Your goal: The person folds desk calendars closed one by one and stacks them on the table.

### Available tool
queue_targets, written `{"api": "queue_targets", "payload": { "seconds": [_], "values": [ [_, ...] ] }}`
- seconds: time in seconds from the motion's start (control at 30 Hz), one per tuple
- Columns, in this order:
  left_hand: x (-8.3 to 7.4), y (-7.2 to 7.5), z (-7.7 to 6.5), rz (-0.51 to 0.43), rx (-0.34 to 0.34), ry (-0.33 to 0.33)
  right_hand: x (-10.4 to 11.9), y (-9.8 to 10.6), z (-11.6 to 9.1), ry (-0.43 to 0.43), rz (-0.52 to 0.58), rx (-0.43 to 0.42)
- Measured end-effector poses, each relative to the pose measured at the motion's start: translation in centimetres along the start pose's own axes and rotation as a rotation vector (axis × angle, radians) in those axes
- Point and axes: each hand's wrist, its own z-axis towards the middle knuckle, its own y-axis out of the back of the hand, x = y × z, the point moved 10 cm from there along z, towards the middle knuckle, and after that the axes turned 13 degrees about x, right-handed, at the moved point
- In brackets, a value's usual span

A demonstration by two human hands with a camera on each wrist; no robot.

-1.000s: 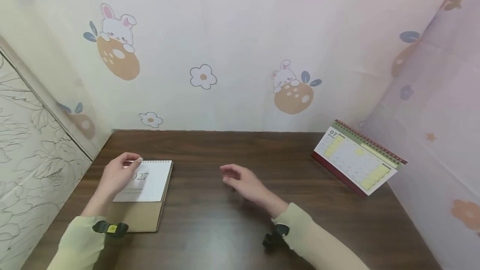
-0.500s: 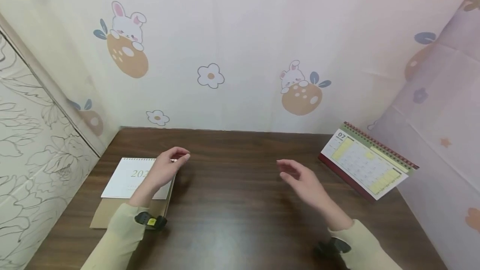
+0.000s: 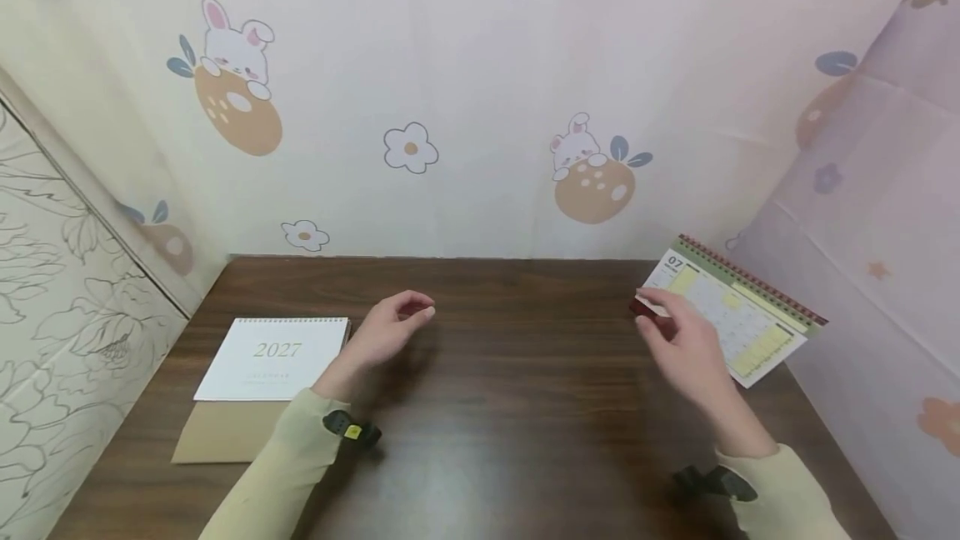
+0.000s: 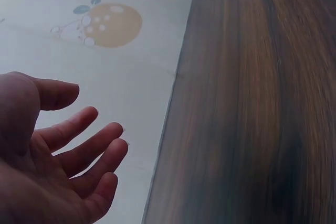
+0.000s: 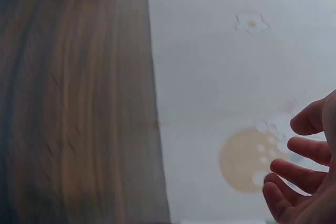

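A white 2027 desk calendar with a tan base stands at the left of the table. My left hand hovers just right of it, palm inward, fingers loosely bent around nothing; the left wrist view shows those fingers spread apart. Over on the right stands a second desk calendar, marked 07, with a red spiral, green top band and yellow columns. My right hand is in front of its left part and hides some of it. Its relaxed fingers hold nothing in the right wrist view; touching cannot be told.
Both calendars stand on a dark brown wooden table. A pale curtain with rabbit and fruit prints hangs behind the back edge. More patterned cloth borders the left and right sides. Each wrist wears a black strap.
Both hands have moved to the right. My left hand has left its place over the white calendar, and my right hand has come in front of the 07 calendar.
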Motion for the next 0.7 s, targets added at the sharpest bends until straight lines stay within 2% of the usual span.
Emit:
{"api": "queue_targets", "payload": {
  "seconds": [0.17,0.3,0.37,0.53,0.7],
  "values": [
    [-0.7,-1.2,0.7,-0.033,0.028,-0.012,-1.3,4.0,-0.8,-0.048,-0.103,-0.161],
    [-0.9,-1.8,1.4,-0.060,0.034,-0.020,-2.7,6.3,-1.3,-0.129,-0.121,-0.223],
    [-1.0,-2.1,1.8,-0.072,0.036,-0.024,-3.2,7.4,-1.6,-0.140,-0.120,-0.263],
    [-0.8,-2.9,2.5,-0.108,0.040,-0.015,-4.8,9.3,-2.1,-0.150,-0.109,-0.379],
    [-0.4,-3.6,2.9,-0.144,0.052,-0.013,-6.9,10.0,-2.6,-0.253,-0.065,-0.410]
  ]
}}
